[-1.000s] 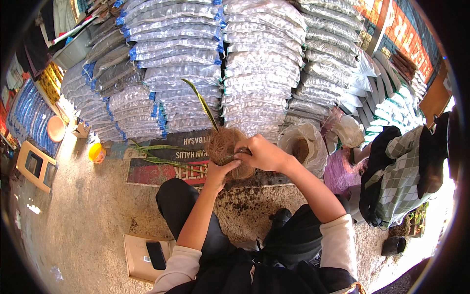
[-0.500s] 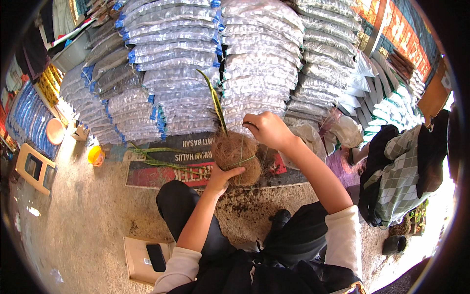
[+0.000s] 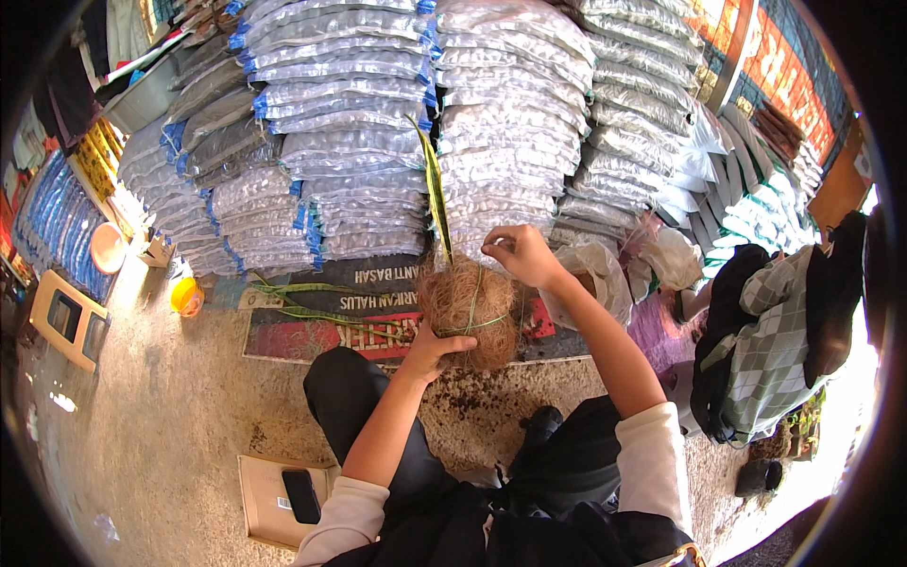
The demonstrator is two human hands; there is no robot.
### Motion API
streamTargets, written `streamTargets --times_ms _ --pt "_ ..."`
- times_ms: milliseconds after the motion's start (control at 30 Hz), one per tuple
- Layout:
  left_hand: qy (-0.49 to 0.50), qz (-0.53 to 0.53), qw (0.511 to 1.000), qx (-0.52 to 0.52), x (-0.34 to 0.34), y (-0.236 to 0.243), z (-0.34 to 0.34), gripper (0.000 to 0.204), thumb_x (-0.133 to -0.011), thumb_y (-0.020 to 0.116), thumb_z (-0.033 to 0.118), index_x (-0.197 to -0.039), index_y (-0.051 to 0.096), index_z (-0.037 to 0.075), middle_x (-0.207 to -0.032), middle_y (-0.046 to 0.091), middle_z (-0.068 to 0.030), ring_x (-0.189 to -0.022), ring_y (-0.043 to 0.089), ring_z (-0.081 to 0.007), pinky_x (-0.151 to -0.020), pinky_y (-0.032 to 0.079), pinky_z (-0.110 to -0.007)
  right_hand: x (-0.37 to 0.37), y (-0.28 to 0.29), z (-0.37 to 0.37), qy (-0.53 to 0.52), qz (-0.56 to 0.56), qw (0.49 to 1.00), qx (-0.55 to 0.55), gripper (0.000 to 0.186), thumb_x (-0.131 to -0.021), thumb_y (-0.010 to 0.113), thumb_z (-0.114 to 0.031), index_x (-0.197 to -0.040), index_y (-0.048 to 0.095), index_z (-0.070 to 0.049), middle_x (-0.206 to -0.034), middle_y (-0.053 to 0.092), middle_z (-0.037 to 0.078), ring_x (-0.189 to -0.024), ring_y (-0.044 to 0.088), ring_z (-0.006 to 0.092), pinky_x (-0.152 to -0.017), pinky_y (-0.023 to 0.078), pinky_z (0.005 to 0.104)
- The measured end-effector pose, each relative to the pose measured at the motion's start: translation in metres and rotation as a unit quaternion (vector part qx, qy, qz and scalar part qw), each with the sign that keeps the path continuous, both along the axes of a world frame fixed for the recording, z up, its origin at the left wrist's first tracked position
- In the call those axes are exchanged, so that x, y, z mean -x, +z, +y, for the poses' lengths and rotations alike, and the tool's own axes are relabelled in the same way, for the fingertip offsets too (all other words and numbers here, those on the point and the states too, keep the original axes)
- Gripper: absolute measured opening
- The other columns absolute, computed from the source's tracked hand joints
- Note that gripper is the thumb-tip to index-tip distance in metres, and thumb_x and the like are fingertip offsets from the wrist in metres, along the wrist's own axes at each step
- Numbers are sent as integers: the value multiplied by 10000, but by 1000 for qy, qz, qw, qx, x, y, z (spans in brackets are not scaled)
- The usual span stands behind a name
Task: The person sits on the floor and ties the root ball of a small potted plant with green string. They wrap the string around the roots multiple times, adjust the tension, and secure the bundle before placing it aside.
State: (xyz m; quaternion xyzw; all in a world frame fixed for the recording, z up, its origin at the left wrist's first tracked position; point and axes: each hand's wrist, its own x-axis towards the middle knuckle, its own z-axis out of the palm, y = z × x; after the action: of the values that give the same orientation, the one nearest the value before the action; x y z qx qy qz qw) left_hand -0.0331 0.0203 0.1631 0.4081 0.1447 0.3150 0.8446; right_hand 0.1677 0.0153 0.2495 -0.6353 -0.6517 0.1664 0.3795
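Observation:
A rounded ball of brown coconut fibre [image 3: 463,295] stands upright in front of me, with a tall snake plant leaf [image 3: 436,194] rising from its top. Thin green string [image 3: 488,324] is wound around the ball. My left hand [image 3: 433,352] grips the ball at its lower left, thumb across the front. Just above its upper right, my right hand [image 3: 525,257] is closed in a pinch, where the string runs up from the ball to the fingertips. The string between the fingers is too fine to see clearly.
Under the ball lies a flattened printed sheet [image 3: 283,333] with loose snake plant leaves [image 3: 326,317]. Stacked plastic bags [image 3: 515,123] rise behind it. A cardboard box [image 3: 260,491] with a phone [image 3: 302,496] is at lower left, and an open sack [image 3: 605,283] stands right.
The ball and its leaf have shifted slightly right and turned a little. My right hand has moved slightly lower, its fingertips a little to the right. My left hand keeps its grip.

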Motion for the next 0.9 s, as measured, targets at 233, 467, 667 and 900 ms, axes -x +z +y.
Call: streamTargets --times_ms 233,467,667,900 --pt "3 5 998 56 2 -9 4 664 -605 750 95 -1173 413 30 -1076 517 -91 -1021 506 -224 -842 444 -371 -6 -70 0 -41 344 929 129 272 -826 553 -178 -1009 562 23 -548 503 5 -416 392 51 -379 289 224" --pt "101 -53 989 98 -1 -7 11 592 -674 712 76 -1172 393 38 -1093 492 -96 -1010 518 -218 -791 506 -373 42 -132 -35 -14 472 864 175 157 -843 472 -146 -889 539 -11 -634 526 38 -507 473 111 -445 367 256" --pt "167 -16 981 96 -9 -16 21 519 -704 669 56 -1152 407 45 -1036 522 -93 -954 551 -213 -772 515 -366 69 -131 -53 -10 532 831 161 33 -841 471 -56 -840 503 -54 -554 392 -21 -432 333 81 -398 262 245" --pt "246 -17 965 86 -5 -13 31 682 -671 703 39 -1233 318 76 -1099 467 -98 -997 516 -222 -772 512 -351 54 -150 -68 -13 500 835 229 95 -845 528 -97 -912 546 -33 -528 401 -10 -414 320 72 -393 238 240"
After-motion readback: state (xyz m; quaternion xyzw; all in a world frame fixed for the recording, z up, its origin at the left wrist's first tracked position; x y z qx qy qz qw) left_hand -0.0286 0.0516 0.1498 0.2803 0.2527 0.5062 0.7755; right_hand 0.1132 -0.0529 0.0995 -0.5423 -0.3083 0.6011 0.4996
